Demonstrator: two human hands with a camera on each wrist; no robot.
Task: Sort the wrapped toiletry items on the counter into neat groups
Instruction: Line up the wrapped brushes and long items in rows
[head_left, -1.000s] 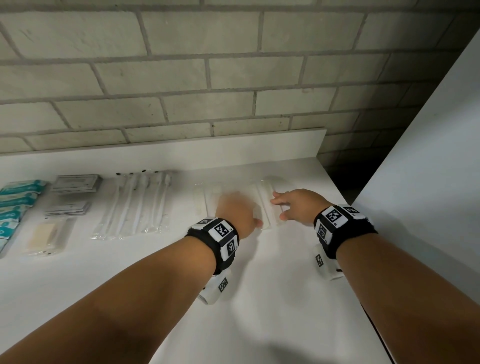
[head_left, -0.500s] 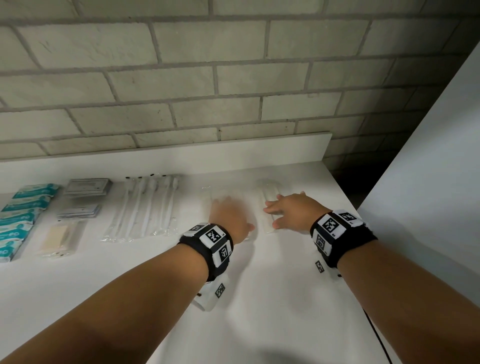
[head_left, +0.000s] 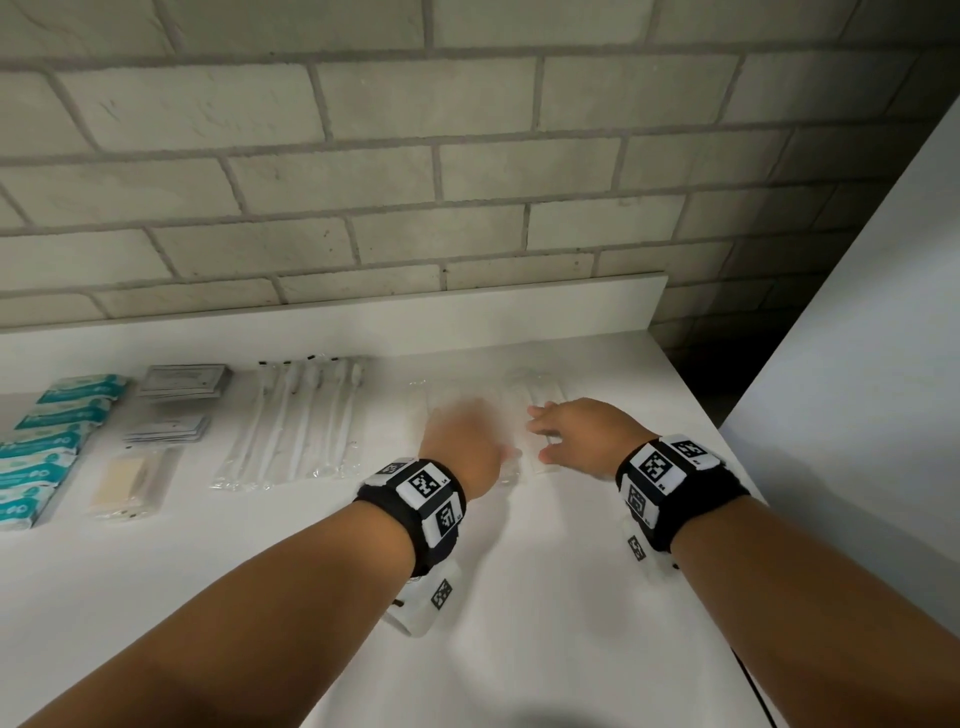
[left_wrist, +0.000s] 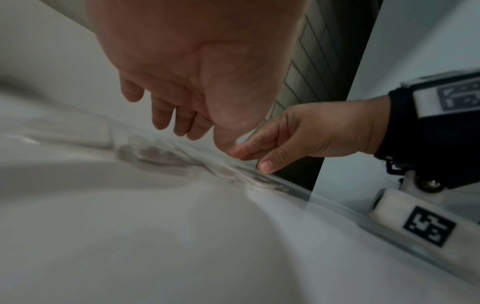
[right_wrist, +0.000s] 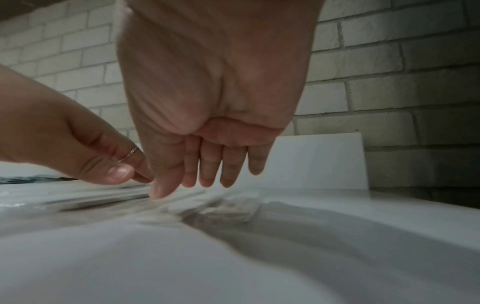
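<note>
My left hand (head_left: 464, 443) and right hand (head_left: 581, 433), fingers loose, hold nothing; I'd square the clear packets (head_left: 540, 387) with flat fingertips, edges aligned

Left hand (head_left: 464, 441) was motion-blurred in the head view, hiding the clear packets (head_left: 535, 400) beneath; their contents were possibly combs, too faint to tell. Teal packs (head_left: 31, 467) were cut off at the left edge.

Pale brick wall (head_left: 467, 171), white side panel (head_left: 857, 364)
</note>
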